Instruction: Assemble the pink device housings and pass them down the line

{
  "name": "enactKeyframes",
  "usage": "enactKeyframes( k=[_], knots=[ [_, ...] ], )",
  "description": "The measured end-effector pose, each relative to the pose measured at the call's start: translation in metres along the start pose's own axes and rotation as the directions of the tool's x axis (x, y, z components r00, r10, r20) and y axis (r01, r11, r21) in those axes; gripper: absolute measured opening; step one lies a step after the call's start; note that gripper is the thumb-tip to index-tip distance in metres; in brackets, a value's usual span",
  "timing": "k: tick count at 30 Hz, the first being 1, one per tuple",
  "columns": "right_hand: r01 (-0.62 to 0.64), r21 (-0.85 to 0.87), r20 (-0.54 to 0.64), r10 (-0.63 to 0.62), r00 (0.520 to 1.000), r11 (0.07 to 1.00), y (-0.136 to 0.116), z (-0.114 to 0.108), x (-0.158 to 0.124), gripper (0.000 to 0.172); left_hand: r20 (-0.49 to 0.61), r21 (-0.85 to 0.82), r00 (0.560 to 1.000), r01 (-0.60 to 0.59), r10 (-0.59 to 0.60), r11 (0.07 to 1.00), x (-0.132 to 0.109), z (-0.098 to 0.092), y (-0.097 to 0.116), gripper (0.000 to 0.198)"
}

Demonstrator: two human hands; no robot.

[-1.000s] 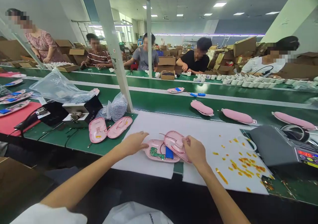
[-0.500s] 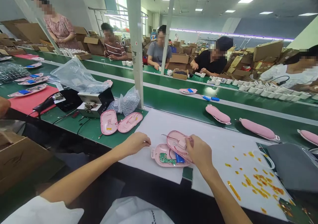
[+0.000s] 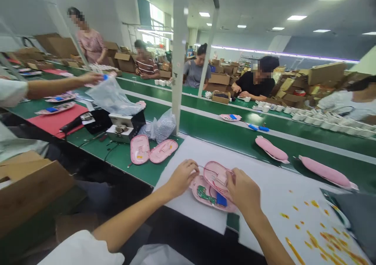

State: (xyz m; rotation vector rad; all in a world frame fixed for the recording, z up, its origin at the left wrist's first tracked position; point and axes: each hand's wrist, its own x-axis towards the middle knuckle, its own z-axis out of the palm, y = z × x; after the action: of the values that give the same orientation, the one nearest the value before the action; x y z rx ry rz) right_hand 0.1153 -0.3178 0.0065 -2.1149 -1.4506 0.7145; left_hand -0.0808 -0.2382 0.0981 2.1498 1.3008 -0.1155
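My right hand (image 3: 245, 190) grips the edge of a pink oval shell half (image 3: 214, 168), tilted with its inside and red wires showing. Below it, partly covered, lies a second pink shell half (image 3: 195, 186) on white sheeting. Inside that one are a green circuit board (image 3: 204, 193) and a blue battery (image 3: 221, 199). Closed at the fingertips, my left hand (image 3: 183, 179) is at the free end of a thin wire (image 3: 205, 168) coming from the upper half. The fingers partly hide that end.
Two open pink shell halves (image 3: 163, 151) lie left, near a metal device (image 3: 122, 128) and a bag of small parts (image 3: 164, 126). Amber tape pieces (image 3: 323, 237) dot the sheet at right. Closed pink cases (image 3: 324, 171) sit beyond. A co-worker's arm (image 3: 58, 85) reaches in from the left.
My left hand has moved right to the wire end and closed on it. My right hand still holds the upper shell half. A co-worker's arm has come in at left; the view has shifted.
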Motion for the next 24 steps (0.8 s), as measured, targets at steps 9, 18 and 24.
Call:
enactKeyframes(
  k=[9,18,24],
  knots=[
    [0.087,-0.086,-0.074,-0.094,0.993,0.992,0.004,0.036,-0.017,0.028,0.227,0.431,0.973,-0.133,0.036,0.893,-0.026,-0.017,-0.038,0.014],
    [0.098,-0.164,-0.225,-0.134,0.965,0.982,0.005,0.045,-0.022,0.033,0.241,0.062,0.968,-0.081,0.064,0.995,0.003,-0.026,-0.036,0.008],
    [-0.037,-0.121,-0.18,0.015,0.984,0.992,-0.004,0.039,-0.021,0.025,0.196,-0.23,0.976,0.143,-0.098,0.963,-0.004,-0.01,-0.05,0.027]
  ],
)
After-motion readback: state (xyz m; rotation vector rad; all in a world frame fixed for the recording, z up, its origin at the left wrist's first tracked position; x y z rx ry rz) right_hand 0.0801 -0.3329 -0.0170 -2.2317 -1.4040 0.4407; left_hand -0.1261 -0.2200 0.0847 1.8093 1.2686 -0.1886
